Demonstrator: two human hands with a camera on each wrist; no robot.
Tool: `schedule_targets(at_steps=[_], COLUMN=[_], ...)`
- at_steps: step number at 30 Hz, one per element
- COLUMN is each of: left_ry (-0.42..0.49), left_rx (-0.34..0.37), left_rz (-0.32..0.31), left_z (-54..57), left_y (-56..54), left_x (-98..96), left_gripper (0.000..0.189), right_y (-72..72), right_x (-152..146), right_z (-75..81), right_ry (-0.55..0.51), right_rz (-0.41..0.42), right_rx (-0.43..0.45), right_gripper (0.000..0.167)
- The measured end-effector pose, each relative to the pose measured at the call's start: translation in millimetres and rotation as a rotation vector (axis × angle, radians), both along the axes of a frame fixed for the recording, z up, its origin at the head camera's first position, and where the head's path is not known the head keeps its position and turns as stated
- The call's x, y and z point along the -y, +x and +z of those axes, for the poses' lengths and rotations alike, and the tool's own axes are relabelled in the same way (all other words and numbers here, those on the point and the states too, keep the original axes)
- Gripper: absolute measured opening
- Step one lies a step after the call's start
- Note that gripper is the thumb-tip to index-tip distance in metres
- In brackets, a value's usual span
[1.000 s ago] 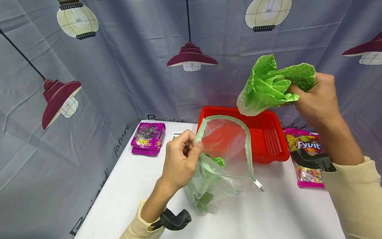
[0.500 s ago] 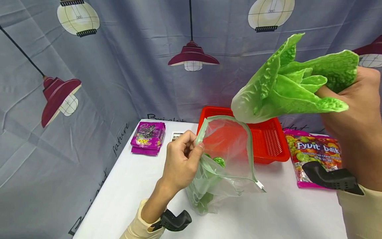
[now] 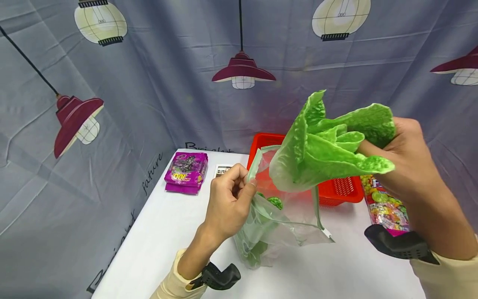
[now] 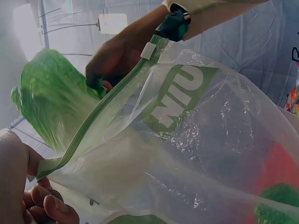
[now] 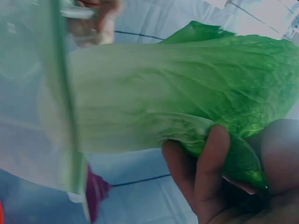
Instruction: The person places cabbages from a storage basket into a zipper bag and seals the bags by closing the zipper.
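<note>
My left hand [image 3: 229,203] pinches the green-edged rim of a clear zip bag [image 3: 295,234], holding its mouth open above the table. Inside the bag, something green and leafy [image 3: 275,202] shows through the plastic. My right hand [image 3: 407,153] grips a head of lettuce [image 3: 325,149] by its leaves, its pale base pointing down and left over the bag's mouth. In the right wrist view the lettuce's base [image 5: 107,102] passes behind the bag's green rim [image 5: 70,121]. The white slider [image 4: 148,50] sits at the far end of the zip in the left wrist view.
Behind the bag stands a red plastic basket [image 3: 337,191], partly covered by the lettuce. A purple snack packet [image 3: 186,172] lies at the back left of the white table [image 3: 160,245]. A fruit candy packet [image 3: 386,207] lies at the right, partly behind my right arm.
My right hand first brought the lettuce up and closer, then lowered it leftward so its base overlaps the bag's mouth. My left hand and the bag have barely moved.
</note>
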State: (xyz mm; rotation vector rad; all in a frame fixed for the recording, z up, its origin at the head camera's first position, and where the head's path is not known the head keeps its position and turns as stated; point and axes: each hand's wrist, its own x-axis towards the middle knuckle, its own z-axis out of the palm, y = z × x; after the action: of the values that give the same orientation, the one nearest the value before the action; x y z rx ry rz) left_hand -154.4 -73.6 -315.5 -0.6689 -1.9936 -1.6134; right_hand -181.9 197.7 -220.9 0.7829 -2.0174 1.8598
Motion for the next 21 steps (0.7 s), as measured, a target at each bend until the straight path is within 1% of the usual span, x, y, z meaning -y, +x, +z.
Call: schedule_targets(at_steps=[2,5,8,11,15,17,19,21], left_ry=[0.004,0.011,0.023,0.023,0.011,0.009,0.009,0.011], left_rx=[-0.003,-0.022,-0.049,-0.07,-0.091,-0.099,-0.109,-0.112], left_rz=[-0.004,-0.01,-0.025,-0.029,-0.015,-0.009,-0.004,-0.006], left_z=[-0.6,-2.1,-3.3,-4.2,-5.4,-6.4,-7.7,-9.0], left_y=[0.8,1.2,0.5,-0.2,-0.3,-0.6,-1.0,-1.6], left_x=[-0.1,-0.5,-1.6,-2.7,-3.3,-3.0,-2.2,-1.6], left_gripper=[0.015,0.016,0.016,0.016,0.018,0.018,0.019,0.019], right_y=[0.5,1.4,-0.3,-0.2,2.6,4.6,5.9,5.8], right_x=[4,7,8,10,10,7,3,-2], right_z=[-6.5,-17.8,-30.7,-39.4,-44.3,-45.6,-48.1,-52.2], right_ry=[0.122,0.295,0.384,0.433,0.491,0.504,0.507,0.479], right_rz=[-0.068,-0.146,-0.141,-0.083,-0.005,0.009,0.004,-0.004], right_rx=[0.039,0.098,0.125,0.135,0.112,0.086,0.056,0.046], right_gripper=[0.023,0.019,0.02,0.026,0.036,0.039,0.041,0.039])
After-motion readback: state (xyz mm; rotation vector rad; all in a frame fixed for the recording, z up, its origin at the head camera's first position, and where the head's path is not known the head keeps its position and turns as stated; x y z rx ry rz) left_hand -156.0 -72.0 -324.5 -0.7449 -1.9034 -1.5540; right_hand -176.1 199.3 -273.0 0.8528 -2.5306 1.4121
